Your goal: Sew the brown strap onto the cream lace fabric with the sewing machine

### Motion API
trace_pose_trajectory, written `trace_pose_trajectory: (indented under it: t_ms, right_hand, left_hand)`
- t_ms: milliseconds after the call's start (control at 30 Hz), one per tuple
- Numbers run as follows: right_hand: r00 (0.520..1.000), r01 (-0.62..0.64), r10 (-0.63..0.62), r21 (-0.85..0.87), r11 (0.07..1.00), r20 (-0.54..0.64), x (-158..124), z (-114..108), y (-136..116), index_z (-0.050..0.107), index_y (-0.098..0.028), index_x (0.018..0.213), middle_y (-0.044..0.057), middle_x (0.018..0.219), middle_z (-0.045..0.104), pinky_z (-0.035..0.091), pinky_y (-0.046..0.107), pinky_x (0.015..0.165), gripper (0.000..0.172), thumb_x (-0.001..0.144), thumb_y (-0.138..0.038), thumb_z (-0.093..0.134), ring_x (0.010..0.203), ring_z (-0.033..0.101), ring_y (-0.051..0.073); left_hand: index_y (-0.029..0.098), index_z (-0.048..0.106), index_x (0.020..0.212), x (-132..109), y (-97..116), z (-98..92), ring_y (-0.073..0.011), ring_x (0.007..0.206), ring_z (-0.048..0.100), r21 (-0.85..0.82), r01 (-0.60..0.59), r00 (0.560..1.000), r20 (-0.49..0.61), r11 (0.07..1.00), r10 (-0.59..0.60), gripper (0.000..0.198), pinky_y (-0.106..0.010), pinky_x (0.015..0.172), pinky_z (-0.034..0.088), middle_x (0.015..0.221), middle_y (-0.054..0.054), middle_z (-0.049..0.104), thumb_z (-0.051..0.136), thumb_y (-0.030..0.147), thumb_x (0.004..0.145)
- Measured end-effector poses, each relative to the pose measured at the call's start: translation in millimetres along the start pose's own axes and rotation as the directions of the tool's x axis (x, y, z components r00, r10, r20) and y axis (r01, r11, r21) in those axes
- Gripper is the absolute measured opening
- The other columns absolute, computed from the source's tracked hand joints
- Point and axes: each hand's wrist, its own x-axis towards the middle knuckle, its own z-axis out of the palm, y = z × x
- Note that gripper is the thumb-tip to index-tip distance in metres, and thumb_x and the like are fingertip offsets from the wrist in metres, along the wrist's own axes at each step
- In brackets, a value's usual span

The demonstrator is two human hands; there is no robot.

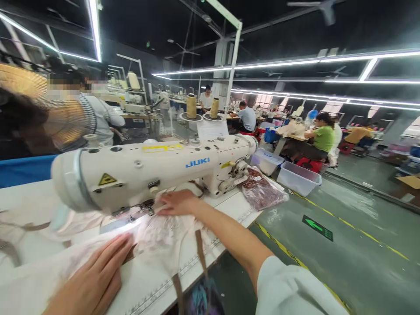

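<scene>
Your left hand [95, 273] lies flat, its fingers on pale fabric [157, 234] by the white JUKI sewing machine [167, 168]. Your right hand [180, 202] reaches across, touching the fabric close to the machine. Brown straps [200, 251] hang over the edge of the table [141, 280]; a bagged bundle [262, 190] lies at its far end.
</scene>
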Motion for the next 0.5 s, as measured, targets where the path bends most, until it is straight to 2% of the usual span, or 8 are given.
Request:
trace_pose_trajectory:
  t_ms: [67, 100, 200, 267, 300, 367, 400, 500]
  right_hand:
    - [0.997, -0.069, 0.068, -0.049, 0.996, -0.025, 6, -9, 1, 0.064, -0.022, 0.132, 0.006, 0.131, 0.069, 0.058, 0.038, 0.092, 0.049, 0.101, -0.059, 0.057, 0.118, 0.067, 0.027]
    - [0.996, -0.088, 0.085, -0.059, 0.994, -0.039, 7, -10, -3, 0.066, -0.017, 0.128, 0.011, 0.128, 0.069, 0.055, 0.043, 0.099, 0.044, 0.102, -0.051, 0.059, 0.12, 0.065, 0.03]
    - [0.988, -0.113, 0.106, -0.056, 0.992, -0.112, -6, -3, -37, 0.065, -0.002, 0.127, 0.023, 0.132, 0.064, 0.038, 0.055, 0.118, 0.034, 0.104, -0.024, 0.053, 0.134, 0.053, 0.037]
    - [0.98, -0.048, 0.043, -0.019, 0.999, -0.196, -25, 10, -67, 0.061, 0.0, 0.13, 0.024, 0.137, 0.061, 0.032, 0.055, 0.124, 0.037, 0.103, -0.022, 0.051, 0.141, 0.046, 0.036]
    - [0.967, 0.03, -0.029, 0.0, 1.0, -0.255, -35, 17, -81, 0.061, -0.001, 0.13, 0.023, 0.139, 0.06, 0.033, 0.053, 0.124, 0.037, 0.103, -0.025, 0.052, 0.141, 0.046, 0.034]
    - [0.92, 0.193, -0.178, 0.009, 0.981, -0.348, -47, 30, -99, 0.06, -0.005, 0.127, 0.019, 0.135, 0.061, 0.041, 0.047, 0.119, 0.035, 0.103, -0.03, 0.054, 0.134, 0.051, 0.029]
    - [0.906, 0.233, -0.218, -0.002, 0.973, -0.363, -48, 35, -102, 0.061, -0.007, 0.124, 0.017, 0.129, 0.064, 0.048, 0.044, 0.112, 0.031, 0.103, -0.028, 0.054, 0.126, 0.055, 0.027]
    - [0.923, 0.263, -0.28, -0.097, 0.96, -0.264, -32, 41, -89, 0.064, -0.013, 0.108, 0.011, 0.104, 0.068, 0.055, 0.035, 0.084, 0.016, 0.101, -0.013, 0.05, 0.1, 0.062, 0.023]
  left_hand:
    - [0.02, 0.05, 0.151, 16, 16, -21.4, -0.0313, 0.138, 0.053, 0.109, -0.029, 0.999, 0.018, 0.994, 0.027, 0.053, -0.046, 0.113, 0.049, 0.152, -0.01, 0.056, 0.04, 0.033, 0.101]
    - [0.016, 0.057, 0.145, 23, 22, -30.1, -0.0309, 0.133, 0.057, 0.134, -0.037, 0.998, 0.058, 0.99, 0.029, 0.05, -0.046, 0.112, 0.05, 0.145, -0.011, 0.061, 0.038, 0.032, 0.101]
    - [0.014, 0.062, 0.138, 38, 33, -46.7, -0.0287, 0.132, 0.058, 0.147, 0.026, 0.984, 0.17, 0.989, -0.052, 0.049, -0.044, 0.111, 0.052, 0.143, -0.012, 0.063, 0.031, 0.027, 0.102]
    - [0.013, 0.061, 0.137, 40, 37, -51.3, -0.0283, 0.13, 0.059, 0.127, 0.065, 0.982, 0.167, 0.99, -0.086, 0.048, -0.044, 0.108, 0.054, 0.142, -0.013, 0.062, 0.031, 0.026, 0.102]
    - [0.013, 0.062, 0.134, 39, 38, -52.4, -0.0279, 0.128, 0.06, 0.104, 0.076, 0.983, 0.16, 0.992, -0.092, 0.045, -0.043, 0.106, 0.054, 0.14, -0.014, 0.063, 0.032, 0.027, 0.103]
    - [0.014, 0.066, 0.124, 39, 37, -53.1, -0.0278, 0.123, 0.061, 0.054, 0.08, 0.982, 0.168, 0.995, -0.088, 0.04, -0.043, 0.104, 0.055, 0.133, -0.015, 0.064, 0.035, 0.027, 0.103]
    - [0.014, 0.067, 0.118, 40, 34, -53.2, -0.028, 0.121, 0.062, 0.031, 0.07, 0.98, 0.186, 0.997, -0.075, 0.037, -0.043, 0.103, 0.056, 0.13, -0.015, 0.065, 0.036, 0.025, 0.103]
    - [0.014, 0.067, 0.118, 47, 18, -52.8, -0.0291, 0.115, 0.062, -0.001, 0.027, 0.969, 0.244, 1.0, -0.026, 0.037, -0.046, 0.1, 0.055, 0.125, -0.016, 0.065, 0.037, 0.013, 0.095]
